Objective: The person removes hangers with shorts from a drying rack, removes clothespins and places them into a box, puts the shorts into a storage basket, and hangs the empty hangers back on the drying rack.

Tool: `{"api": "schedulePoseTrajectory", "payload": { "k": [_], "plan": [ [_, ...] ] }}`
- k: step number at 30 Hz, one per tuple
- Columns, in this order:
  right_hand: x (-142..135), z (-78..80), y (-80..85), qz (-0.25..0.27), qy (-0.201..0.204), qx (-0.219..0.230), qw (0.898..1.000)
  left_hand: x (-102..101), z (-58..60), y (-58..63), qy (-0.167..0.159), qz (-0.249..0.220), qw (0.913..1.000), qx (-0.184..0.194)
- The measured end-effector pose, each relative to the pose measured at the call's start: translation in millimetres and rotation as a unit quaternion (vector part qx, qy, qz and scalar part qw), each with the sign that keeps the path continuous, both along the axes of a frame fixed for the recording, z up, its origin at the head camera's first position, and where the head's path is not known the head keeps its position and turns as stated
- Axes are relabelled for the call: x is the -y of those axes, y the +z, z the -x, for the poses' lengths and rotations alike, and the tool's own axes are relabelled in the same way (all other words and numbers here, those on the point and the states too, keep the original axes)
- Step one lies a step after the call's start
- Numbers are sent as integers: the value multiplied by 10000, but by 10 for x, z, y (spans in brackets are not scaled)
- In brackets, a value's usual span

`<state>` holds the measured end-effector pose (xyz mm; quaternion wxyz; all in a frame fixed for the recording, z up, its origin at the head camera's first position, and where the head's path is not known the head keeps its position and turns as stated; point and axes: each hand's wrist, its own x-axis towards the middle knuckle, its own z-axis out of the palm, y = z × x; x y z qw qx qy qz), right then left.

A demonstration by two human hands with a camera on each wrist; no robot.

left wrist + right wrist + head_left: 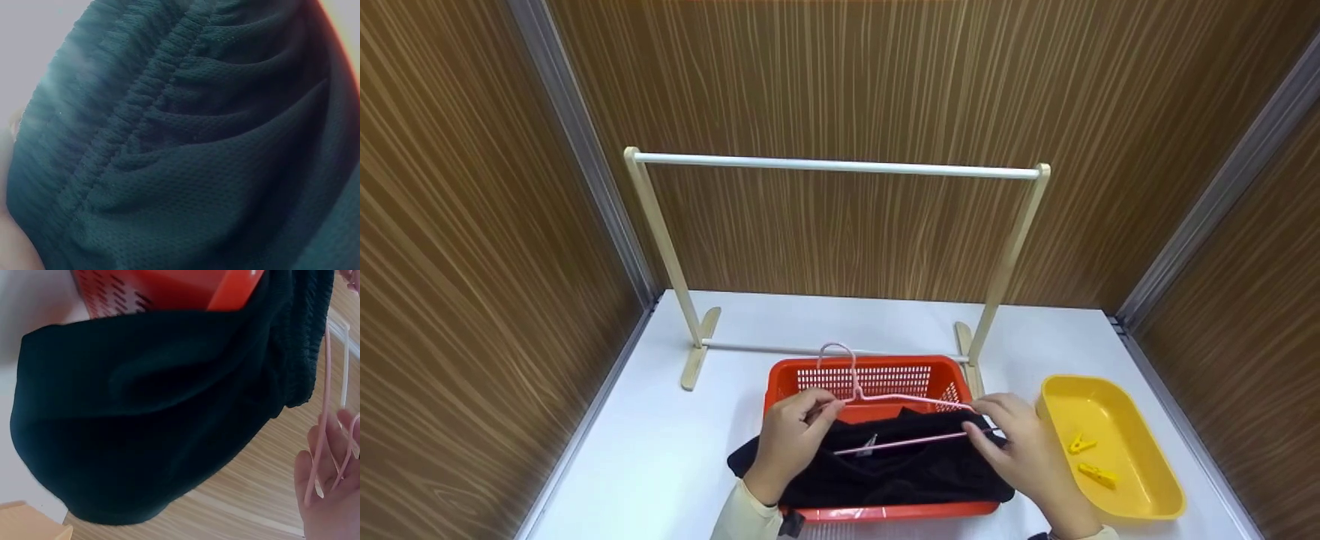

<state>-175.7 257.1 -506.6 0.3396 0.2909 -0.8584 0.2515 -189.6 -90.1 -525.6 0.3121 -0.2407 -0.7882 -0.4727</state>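
Note:
A pink clothes hanger (859, 391) is held between both hands, its hook pointing up and away. My left hand (791, 439) pinches it just left of the hook's base with thumb and fingers. At its right end, my right hand (1020, 446) grips it; the right wrist view shows its pink rods running across the fingers (332, 444). Black shorts (900, 480) with a gathered elastic waistband (135, 107) spread beneath the hands, with the hanger's lower bar crossing over them. In the right wrist view, one shorts leg (140, 416) hangs loosely.
Under the shorts stands a red perforated basket (870, 367). Behind it rises a wooden drying rack with a white top rail (832, 164). A yellow tray (1140, 450) at right holds two yellow clothespins (1097, 475). Wood-grain panels (840, 240) enclose the white table (682, 450).

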Motion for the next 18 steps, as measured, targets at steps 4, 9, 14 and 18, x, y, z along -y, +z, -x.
{"api": "schedulePoseTrajectory", "payload": {
  "k": [4,9,14,18],
  "plan": [
    [7,-11,-11,4,-81,129,9999,-1,-8,-4,-32,40,10000,19],
    [-1,-15,-49,281,75,193,9994,35,-33,16,-237,202,9994,140],
    [-13,-7,-85,454,158,118,9988,121,-84,84,-510,629,9947,630],
    [-34,-4,-91,404,62,259,9988,251,-125,120,-599,1059,9866,1086]
  ]
}}
